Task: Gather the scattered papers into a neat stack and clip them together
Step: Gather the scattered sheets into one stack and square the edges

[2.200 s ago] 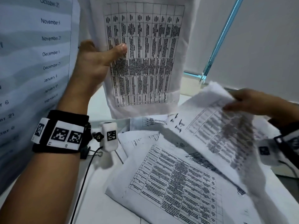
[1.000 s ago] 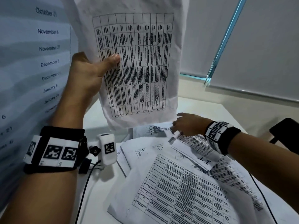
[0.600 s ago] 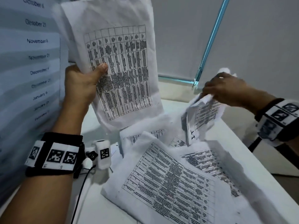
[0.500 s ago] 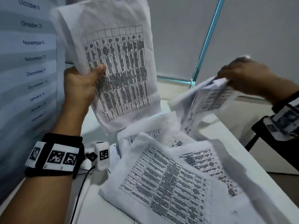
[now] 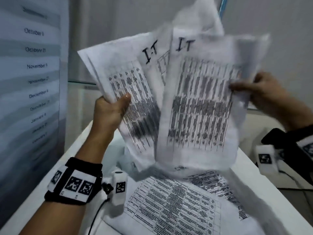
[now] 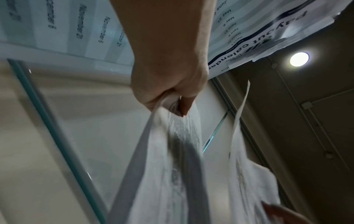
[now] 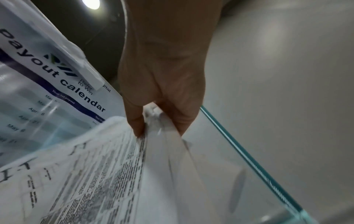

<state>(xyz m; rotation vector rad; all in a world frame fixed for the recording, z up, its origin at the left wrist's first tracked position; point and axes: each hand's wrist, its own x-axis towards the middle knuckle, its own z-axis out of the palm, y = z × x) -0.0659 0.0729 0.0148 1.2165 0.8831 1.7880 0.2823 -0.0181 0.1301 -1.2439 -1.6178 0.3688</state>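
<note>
My left hand [image 5: 112, 110] grips the left edge of a held bundle of printed table sheets [image 5: 133, 99] raised above the table, thumb on the front; the left wrist view shows that hand [image 6: 170, 104] pinching the sheets' edge [image 6: 172, 151]. My right hand [image 5: 259, 92] pinches the right edge of a sheet marked "IT" [image 5: 199, 102], which overlaps the bundle's right side; the right wrist view shows that hand [image 7: 159, 122] with thumb and fingers on the sheet [image 7: 107, 174]. More loose printed papers [image 5: 172, 209] lie crumpled on the white table [image 5: 50, 175]. No clip is visible.
A payout calendar poster [image 5: 32, 82] hangs on the wall close at my left. A glass panel with a teal edge [image 7: 249, 159] stands behind the table. A dark chair [image 5: 277, 138] sits off the table's right side.
My right hand lifted a sheet off the table and brought it left against the bundle in my left hand. The bundle tilted and dropped slightly.
</note>
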